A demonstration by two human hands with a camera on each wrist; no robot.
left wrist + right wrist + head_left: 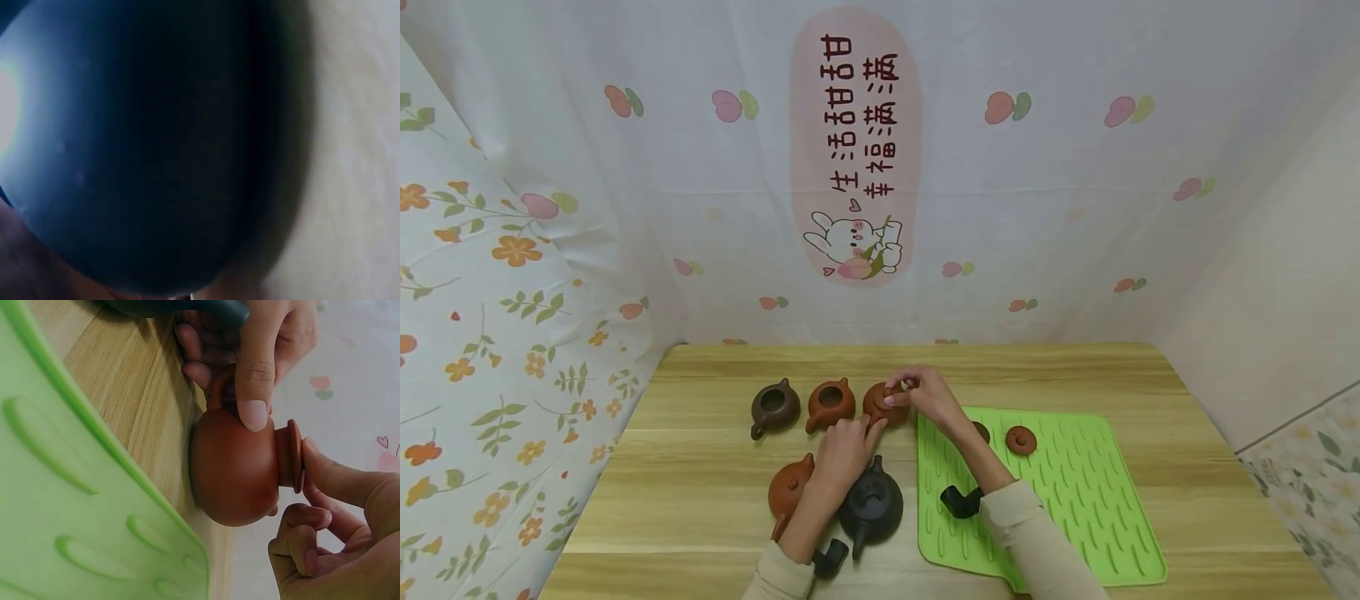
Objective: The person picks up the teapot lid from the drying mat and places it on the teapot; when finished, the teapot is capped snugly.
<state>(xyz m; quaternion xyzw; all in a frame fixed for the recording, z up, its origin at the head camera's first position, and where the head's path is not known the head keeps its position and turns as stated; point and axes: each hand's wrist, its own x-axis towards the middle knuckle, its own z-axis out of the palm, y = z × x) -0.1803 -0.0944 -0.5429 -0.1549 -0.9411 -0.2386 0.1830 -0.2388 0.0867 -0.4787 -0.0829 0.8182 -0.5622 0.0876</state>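
While the left hand [844, 452] grips the teapot [232, 465], the right hand [928, 395] pinches its lid [295, 456] atop, best held level.

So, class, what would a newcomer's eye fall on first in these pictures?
Probably the bright green, ridged rectangular mat, on the right of the light wooden table. Next, the round reddish-brown teapot by the mat's far left corner, held by the left hand while the right hand pinches its matching round lid. Behind, a pale pink oval print stands out on the white patterned backdrop.
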